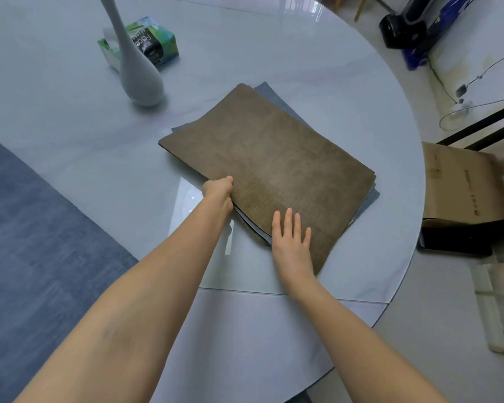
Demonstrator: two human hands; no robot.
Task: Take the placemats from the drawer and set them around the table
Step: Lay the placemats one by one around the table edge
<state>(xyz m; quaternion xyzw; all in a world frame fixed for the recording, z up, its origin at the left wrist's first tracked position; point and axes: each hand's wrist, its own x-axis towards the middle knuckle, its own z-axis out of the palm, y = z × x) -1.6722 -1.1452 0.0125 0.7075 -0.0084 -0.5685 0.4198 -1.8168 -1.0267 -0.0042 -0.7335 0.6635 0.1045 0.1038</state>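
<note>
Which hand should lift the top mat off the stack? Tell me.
Left. The left hand already pinches the brown mat's edge; the right hand lies flat on it, likely steadying the stack.

What we cannot make out around the tabletop (70, 117)

The fingers (229, 179) of our left hand (218, 189) curl under the brown placemat's (271, 164) edge, out of sight; the mats beneath it show only grey-blue slivers, so we cannot count them. The blue placemat (41, 242) at near left runs off the left edge. The vase (134, 62) loses its top at the upper edge and covers part of the tissue pack (154, 39), whose small print is unreadable. Box (454, 184) markings at right are blurred.
</note>
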